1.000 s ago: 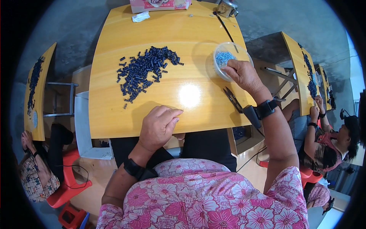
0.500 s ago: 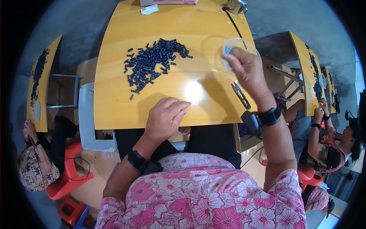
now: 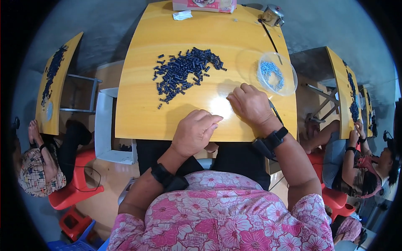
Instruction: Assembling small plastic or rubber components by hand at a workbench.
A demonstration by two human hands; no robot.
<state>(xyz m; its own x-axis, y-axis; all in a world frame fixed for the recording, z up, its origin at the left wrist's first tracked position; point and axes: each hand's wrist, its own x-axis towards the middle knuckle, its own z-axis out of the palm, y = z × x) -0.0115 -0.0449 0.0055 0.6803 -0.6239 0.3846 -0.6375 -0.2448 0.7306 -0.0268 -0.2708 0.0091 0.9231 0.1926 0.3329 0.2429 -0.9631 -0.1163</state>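
While both hands rest near the front edge of the yellow table (image 3: pixel 138 104), the pile of small dark pieces (image 3: pixel 184 71) lies beyond them, toward the far edge and left of centre. Left hand (image 3: pixel 193 133) is the nearer one to it: the pile sits up and slightly left of its fingertips, apart, with bare tabletop between. The pile's long axis runs diagonally, from front-left to far-right. Individual pieces are short rods (lying every which way, no common direction).

Right hand (image 3: pixel 250 104) sits palm-down, fingers curled narrow and pointing left toward the glare spot; can't tell whether anything is pinched under them. Left hand's fingers are loosely bent, close together, tips on the table near the right hand's; nothing visibly held.

Clear plastic bowl (image 3: pixel 289 73) stands just beyond the right hand, at the right edge, with a small heap of pale blue bits inside.

Counts: one pile (pieces too many and too small to count), one bowl, two hands, one black wristband on each wrist. Far edge: one pink box (image 3: pixel 205 5), one white scrap (image 3: pixel 182 15), one small metal pot (image 3: pixel 272 14).

Other tables left and right carry similar dark piles, with other people seated at them.
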